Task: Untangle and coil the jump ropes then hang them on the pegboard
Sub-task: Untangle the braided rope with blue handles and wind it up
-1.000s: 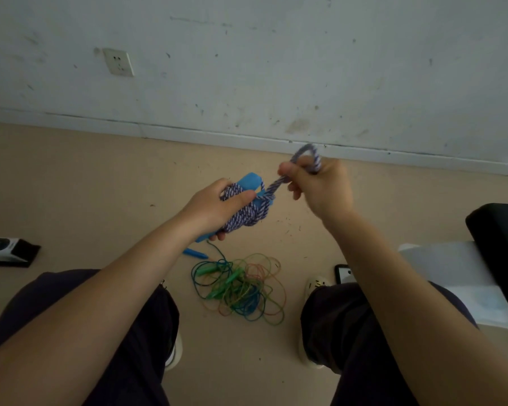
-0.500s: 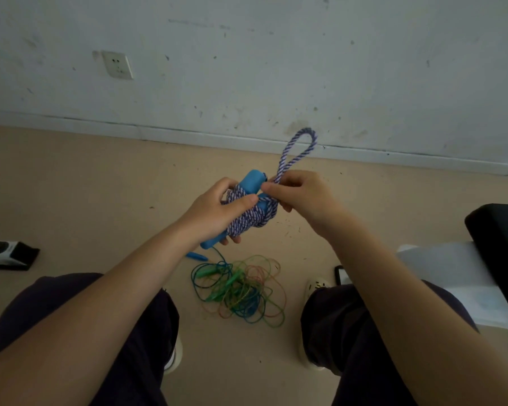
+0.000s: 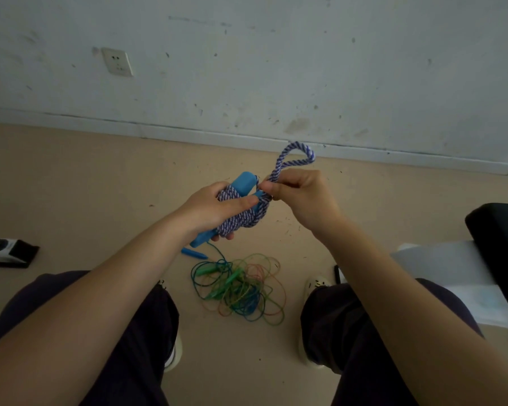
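The step in hand looks like the finishing of one coil: a twisted blue-and-white rope (image 3: 247, 215) is wound in tight turns round its blue handles (image 3: 242, 183), and a short loop (image 3: 295, 158) stands up free above the bundle. The whole bundle is held in the air over the floor (image 3: 85, 177), in front of the person's knees.

The left hand (image 3: 214, 205) grips the bundle, fingers curled behind it and thumb laid flat across the turns to pin them. The right hand (image 3: 298, 193) pinches the neck of the loop between thumb and forefinger, just where it leaves the wraps; its other fingers are curled in.

The next move probably calls for snugging the loop so the wraps lock, with the left thumb keeping the turns from slipping. The loop would then serve as the hanger. No pegboard is in view.

The rope is a thick cord with a rough twisted lay, likely to hold by friction. The handles look like smooth, rounded plastic.

On the floor below lies a tangle (image 3: 241, 288) of thin, glossy cords in green, blue and orange, with green handles buried in it and a blue handle (image 3: 192, 254) just beside it. That heap is not yet sorted, so most of the task remains.
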Demonstrator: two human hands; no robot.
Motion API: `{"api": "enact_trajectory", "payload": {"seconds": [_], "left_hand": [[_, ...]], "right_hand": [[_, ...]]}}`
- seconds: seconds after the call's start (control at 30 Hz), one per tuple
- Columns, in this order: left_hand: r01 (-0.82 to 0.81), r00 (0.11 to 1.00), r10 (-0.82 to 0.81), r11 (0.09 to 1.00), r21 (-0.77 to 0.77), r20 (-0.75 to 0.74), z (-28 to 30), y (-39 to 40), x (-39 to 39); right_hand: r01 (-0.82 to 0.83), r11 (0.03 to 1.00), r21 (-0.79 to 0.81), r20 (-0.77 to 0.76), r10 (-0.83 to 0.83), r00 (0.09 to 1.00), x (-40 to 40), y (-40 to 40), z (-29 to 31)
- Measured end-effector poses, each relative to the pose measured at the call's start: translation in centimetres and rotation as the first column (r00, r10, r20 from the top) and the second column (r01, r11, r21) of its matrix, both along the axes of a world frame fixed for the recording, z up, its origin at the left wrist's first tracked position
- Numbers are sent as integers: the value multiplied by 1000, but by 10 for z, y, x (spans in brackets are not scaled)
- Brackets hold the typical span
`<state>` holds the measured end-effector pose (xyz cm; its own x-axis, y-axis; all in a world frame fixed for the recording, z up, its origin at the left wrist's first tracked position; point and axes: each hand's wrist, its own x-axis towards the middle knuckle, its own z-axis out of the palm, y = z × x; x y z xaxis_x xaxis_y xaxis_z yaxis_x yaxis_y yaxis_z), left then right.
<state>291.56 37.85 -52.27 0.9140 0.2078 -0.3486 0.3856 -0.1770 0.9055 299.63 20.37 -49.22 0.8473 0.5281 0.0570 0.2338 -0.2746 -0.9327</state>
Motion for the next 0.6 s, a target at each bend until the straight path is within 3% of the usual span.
{"api": "enact_trajectory", "payload": {"seconds": [0.1,0.3,0.6], "left_hand": [[-55,998,54,998,25,43,-3,-5,0],[-43,993,44,999,-8,111,0,-10,2],[-38,986,66,984,-174,156,0,-6,0]], "right_hand": [[50,998,31,-6,-50,999,2,1,-1],[217,968,127,-159,-196,968,9,0,-2],[147,952,269,-290,-65,955,12,0,3]]}}
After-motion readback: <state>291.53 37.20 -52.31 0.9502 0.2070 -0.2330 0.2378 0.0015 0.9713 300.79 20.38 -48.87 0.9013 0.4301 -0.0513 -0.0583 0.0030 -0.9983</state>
